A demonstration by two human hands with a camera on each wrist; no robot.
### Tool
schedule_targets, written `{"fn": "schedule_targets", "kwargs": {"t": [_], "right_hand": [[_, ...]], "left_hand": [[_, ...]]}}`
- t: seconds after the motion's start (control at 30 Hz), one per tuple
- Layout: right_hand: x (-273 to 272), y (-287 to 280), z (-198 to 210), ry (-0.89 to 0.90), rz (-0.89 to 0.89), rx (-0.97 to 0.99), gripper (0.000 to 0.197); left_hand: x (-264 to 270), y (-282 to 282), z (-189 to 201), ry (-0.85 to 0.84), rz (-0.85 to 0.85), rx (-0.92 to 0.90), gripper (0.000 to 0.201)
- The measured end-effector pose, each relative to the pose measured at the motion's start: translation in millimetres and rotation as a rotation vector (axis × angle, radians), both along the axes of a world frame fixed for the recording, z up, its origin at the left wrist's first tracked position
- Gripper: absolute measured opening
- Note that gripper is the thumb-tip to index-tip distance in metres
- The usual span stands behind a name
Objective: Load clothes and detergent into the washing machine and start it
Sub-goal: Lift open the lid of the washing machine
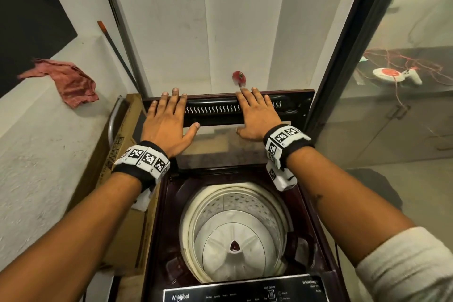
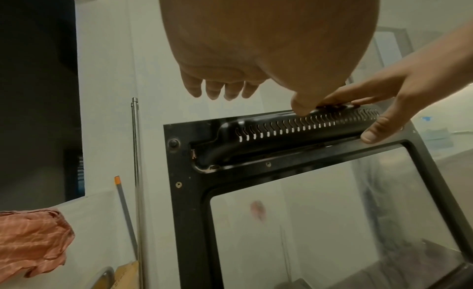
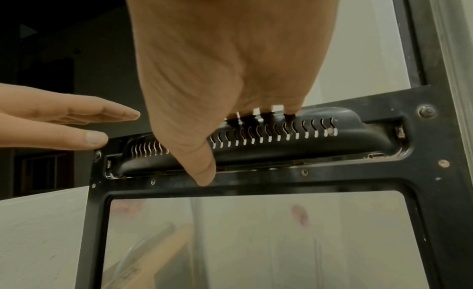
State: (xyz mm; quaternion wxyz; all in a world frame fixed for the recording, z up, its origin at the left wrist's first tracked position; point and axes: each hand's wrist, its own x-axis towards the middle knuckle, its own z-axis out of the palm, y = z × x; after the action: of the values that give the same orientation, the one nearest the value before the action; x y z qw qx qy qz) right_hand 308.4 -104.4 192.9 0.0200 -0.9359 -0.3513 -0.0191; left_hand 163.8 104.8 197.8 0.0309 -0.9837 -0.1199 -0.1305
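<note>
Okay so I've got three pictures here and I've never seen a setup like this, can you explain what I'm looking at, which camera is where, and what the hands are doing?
A person wears three cameras: one on the head and one on each wrist, on the checkered bands. The head picture looks down at a top-loading washing machine with its lid raised upright. The tub holds no clothes. The left hand and right hand both rest flat on the lid's top edge with fingers straight, holding nothing. The two wrist pictures look up along each palm at that same lid: a black frame with a slotted handle bar above a glass pane. On the ledge to the left lies a pink cloth, and a cardboard box stands beside the machine.
</note>
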Motion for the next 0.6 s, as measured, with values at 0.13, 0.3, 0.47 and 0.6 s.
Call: {"fn": "schedule_targets", "kwargs": {"t": [0.13, 0.3, 0.47, 0.6], "right_hand": [[20, 9, -3, 0.014, 0.003, 0.001, 0.108], [42, 22, -3, 0.040, -0.005, -0.015, 0.109], [62, 36, -6, 0.060, -0.010, -0.043, 0.110], [73, 43, -19, 0.026, -0.014, -0.090, 0.115]], "left_hand": [[14, 10, -1, 0.050, 0.021, -0.006, 0.081], [25, 15, -5, 0.090, 0.024, -0.040, 0.081], [37, 18, -9, 0.093, 0.030, -0.078, 0.081], [39, 15, -19, 0.100, 0.023, -0.096, 0.080]]}}
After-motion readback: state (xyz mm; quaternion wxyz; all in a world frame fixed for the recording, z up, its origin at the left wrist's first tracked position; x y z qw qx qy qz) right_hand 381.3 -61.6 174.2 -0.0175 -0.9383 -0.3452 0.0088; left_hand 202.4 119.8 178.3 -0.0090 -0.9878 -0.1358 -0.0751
